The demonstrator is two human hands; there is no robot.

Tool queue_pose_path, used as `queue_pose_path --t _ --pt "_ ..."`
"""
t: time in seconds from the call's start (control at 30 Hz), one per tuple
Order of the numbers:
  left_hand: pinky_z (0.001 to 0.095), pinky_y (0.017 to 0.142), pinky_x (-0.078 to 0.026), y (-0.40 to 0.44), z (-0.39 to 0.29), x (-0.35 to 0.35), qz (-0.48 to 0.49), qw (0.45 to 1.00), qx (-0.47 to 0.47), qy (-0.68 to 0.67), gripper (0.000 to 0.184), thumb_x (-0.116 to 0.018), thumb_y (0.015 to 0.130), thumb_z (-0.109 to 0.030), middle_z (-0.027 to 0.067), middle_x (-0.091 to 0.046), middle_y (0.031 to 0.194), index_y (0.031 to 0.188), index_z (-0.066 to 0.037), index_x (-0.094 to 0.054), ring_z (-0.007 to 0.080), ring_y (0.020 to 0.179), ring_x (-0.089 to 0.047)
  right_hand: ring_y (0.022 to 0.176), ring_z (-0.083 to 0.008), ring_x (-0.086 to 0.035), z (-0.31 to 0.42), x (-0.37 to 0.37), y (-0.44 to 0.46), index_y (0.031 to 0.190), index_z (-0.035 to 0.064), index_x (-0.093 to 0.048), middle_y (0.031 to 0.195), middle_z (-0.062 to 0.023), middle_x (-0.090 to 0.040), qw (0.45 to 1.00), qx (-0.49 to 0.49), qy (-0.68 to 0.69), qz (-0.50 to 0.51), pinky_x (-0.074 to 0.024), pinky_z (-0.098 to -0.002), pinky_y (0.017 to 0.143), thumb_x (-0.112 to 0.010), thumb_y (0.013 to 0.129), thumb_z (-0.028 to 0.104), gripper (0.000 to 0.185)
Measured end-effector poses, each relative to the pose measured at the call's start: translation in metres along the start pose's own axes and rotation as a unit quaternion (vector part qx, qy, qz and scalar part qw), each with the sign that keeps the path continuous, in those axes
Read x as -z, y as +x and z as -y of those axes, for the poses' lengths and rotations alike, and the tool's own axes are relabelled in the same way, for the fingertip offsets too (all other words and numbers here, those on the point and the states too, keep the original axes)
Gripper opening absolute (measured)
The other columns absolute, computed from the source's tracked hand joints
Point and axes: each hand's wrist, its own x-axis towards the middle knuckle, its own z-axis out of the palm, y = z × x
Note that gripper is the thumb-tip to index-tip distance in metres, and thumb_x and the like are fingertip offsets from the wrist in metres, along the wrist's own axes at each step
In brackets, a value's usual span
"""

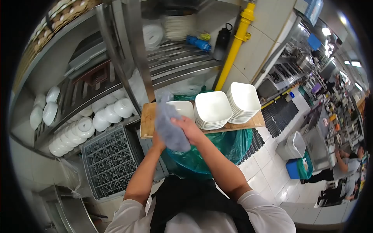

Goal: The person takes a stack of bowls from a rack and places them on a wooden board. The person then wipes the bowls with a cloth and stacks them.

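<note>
A grey-blue cloth (171,126), partly blurred, is held up in front of my body. My right hand (188,130) is closed on its right side. My left hand (158,140) is at the cloth's lower left, with its fingers hidden behind it. Whether a dish is inside the cloth cannot be seen. Just behind the cloth, a white square bowl (184,105) stands on a wooden board (147,120). To its right on the board are a middle stack of white square bowls (213,106) and a taller right stack of white square dishes (244,97).
Under the board is a green-lined bin (229,145). A grey dish rack (110,163) sits at left, below shelved white bowls (103,120). A yellow pipe (233,50) rises behind the stacks. At far right, people (344,167) stand by a counter.
</note>
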Motion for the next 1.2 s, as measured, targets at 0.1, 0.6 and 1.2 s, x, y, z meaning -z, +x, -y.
queue_pose_path --t 0.1,0.6,1.2 --pt "0.0496 0.114 -0.017 0.004 0.000 0.006 0.057 0.994 -0.018 -0.093 0.053 -0.061 0.086 -0.030 0.0176 -0.052 0.133 0.131 -0.005 -0.049 0.0328 0.134 -0.036 0.098 -0.0140 -0.060 -0.009 0.003 -0.058 0.122 -0.0022 -0.055 0.112 -0.0073 -0.062 0.994 -0.051 0.026 0.089 -0.0485 -0.0293 0.087 -0.063 0.090 0.030 0.046" --pt "0.0464 0.101 -0.035 0.033 -0.072 0.047 0.198 0.913 -0.202 0.294 0.014 -0.063 0.084 -0.017 0.0092 -0.062 0.095 0.093 -0.007 -0.068 0.0278 0.100 -0.057 0.111 -0.0211 -0.058 -0.051 0.068 -0.206 0.132 -0.0040 -0.045 0.124 -0.0123 -0.058 0.981 -0.013 0.196 -0.003 -0.0433 -0.0346 0.098 -0.063 0.089 0.029 0.057" --pt "0.0303 0.091 -0.046 -0.027 -0.124 0.064 0.015 0.831 0.170 -0.529 0.031 -0.056 0.095 -0.017 0.0084 -0.066 0.110 0.119 0.001 -0.060 0.0151 0.101 -0.060 0.120 -0.0255 -0.048 0.005 -0.011 -0.138 0.137 0.0006 -0.039 0.131 -0.0155 -0.047 0.958 0.224 -0.177 -0.001 -0.0358 -0.0372 0.103 -0.065 0.087 0.029 0.063"
